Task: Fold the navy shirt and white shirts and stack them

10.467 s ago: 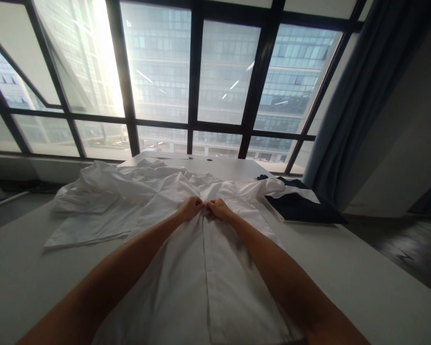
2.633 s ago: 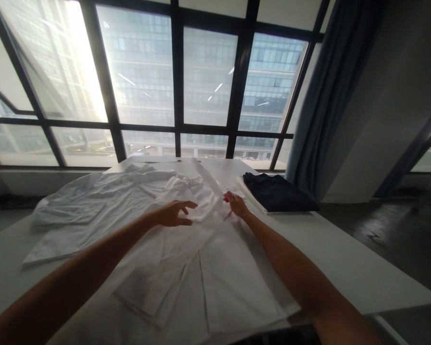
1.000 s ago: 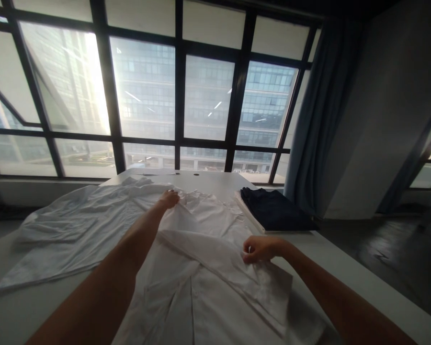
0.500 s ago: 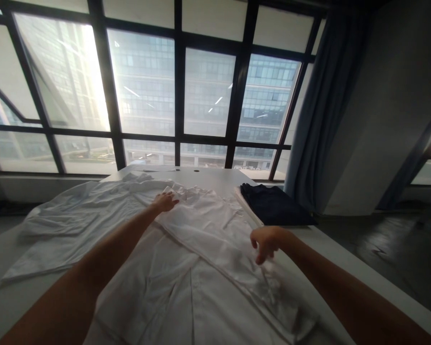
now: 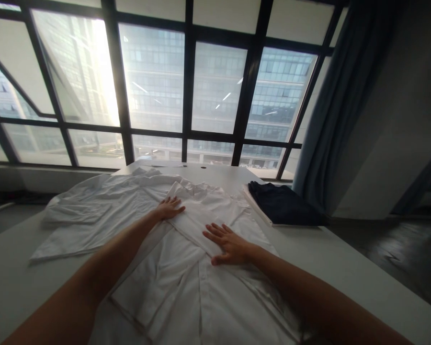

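Observation:
A white shirt [image 5: 187,282] lies spread over the white table, its collar end away from me and a line of buttons down its middle. My left hand [image 5: 169,209] rests flat near the collar end with its fingers spread. On the middle of the shirt lies my right hand [image 5: 228,244], palm down, fingers apart, over a sleeve folded across the front. Neither hand grips the cloth. Another white garment [image 5: 89,211] lies wrinkled to the left, partly against the shirt.
Dark blue folded cloth [image 5: 285,203] sits on something pale at the right edge of the white table [image 5: 348,273]. Large windows stand behind the table, with a blue curtain [image 5: 330,115] at the right.
My right hand has moved left from the shirt's right side onto its middle, and its bent fingers have spread out. The sleeve now lies across the front. The view has shifted slightly.

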The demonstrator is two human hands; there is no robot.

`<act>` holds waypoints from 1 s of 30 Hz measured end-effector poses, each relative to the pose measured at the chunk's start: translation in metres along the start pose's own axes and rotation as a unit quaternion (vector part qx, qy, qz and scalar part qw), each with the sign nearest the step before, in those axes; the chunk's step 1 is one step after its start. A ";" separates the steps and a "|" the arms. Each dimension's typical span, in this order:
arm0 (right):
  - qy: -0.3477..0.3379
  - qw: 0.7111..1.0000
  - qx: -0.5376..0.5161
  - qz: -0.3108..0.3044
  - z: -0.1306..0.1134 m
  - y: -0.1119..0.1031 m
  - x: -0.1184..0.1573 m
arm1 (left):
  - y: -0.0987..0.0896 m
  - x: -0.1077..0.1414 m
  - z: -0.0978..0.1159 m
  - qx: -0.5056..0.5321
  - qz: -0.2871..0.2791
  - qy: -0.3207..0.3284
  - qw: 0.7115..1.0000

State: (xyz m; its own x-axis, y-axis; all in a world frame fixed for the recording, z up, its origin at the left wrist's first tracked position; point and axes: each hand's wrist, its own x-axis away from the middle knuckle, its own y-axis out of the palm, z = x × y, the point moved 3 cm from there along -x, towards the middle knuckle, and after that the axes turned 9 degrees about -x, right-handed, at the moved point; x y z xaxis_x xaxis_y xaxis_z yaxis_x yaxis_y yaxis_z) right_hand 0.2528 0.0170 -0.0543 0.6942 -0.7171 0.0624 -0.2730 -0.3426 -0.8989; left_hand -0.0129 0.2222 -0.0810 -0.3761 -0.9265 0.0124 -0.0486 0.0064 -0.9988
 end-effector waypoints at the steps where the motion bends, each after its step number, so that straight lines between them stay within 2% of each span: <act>1: 0.002 1.000 -0.002 -0.006 0.000 -0.001 0.003 | -0.001 0.000 0.000 -0.001 0.000 0.000 1.000; 6: 0.001 1.000 0.002 -0.009 -0.012 -0.020 0.003 | -0.016 -0.011 0.001 -0.024 0.026 0.013 0.999; 10: 0.018 0.997 0.041 0.068 -0.009 -0.055 -0.029 | -0.035 -0.042 -0.004 -0.032 0.088 -0.022 0.995; 13: 0.034 0.985 0.094 0.143 0.021 -0.078 -0.066 | -0.037 -0.071 -0.010 0.001 0.103 -0.035 0.994; 16: 0.086 0.973 0.115 0.181 0.067 -0.083 -0.093 | -0.023 -0.091 -0.014 0.014 0.067 -0.014 0.998; 18: 0.153 0.969 0.105 0.161 0.098 -0.078 -0.102 | -0.011 -0.096 -0.016 0.012 0.046 -0.013 0.999; 20: 0.207 0.969 0.073 0.113 0.122 -0.071 -0.105 | -0.002 -0.097 -0.019 0.012 0.034 -0.022 0.999; 22: 0.217 0.972 0.040 0.077 0.137 -0.069 -0.107 | 0.003 -0.099 -0.021 0.017 0.022 -0.024 0.999; 24: 0.197 0.977 0.020 0.083 0.148 -0.077 -0.111 | 0.004 -0.102 -0.024 0.025 0.009 -0.017 1.000; 27: 0.217 0.960 0.003 0.177 0.170 -0.103 -0.121 | -0.002 -0.111 -0.036 0.040 0.056 -0.037 0.997; 30: 0.296 0.917 -0.029 0.267 0.200 -0.126 -0.131 | -0.011 -0.120 -0.055 0.069 0.124 -0.120 0.982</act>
State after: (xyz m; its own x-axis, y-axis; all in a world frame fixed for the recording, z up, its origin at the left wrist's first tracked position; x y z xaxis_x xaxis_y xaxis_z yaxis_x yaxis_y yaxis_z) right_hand 0.3292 0.2752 -0.0362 -0.0258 -0.9898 -0.1400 -0.5153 0.1332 -0.8466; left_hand -0.0187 0.3538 -0.0686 -0.1298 -0.9650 -0.2278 0.1492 0.2081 -0.9666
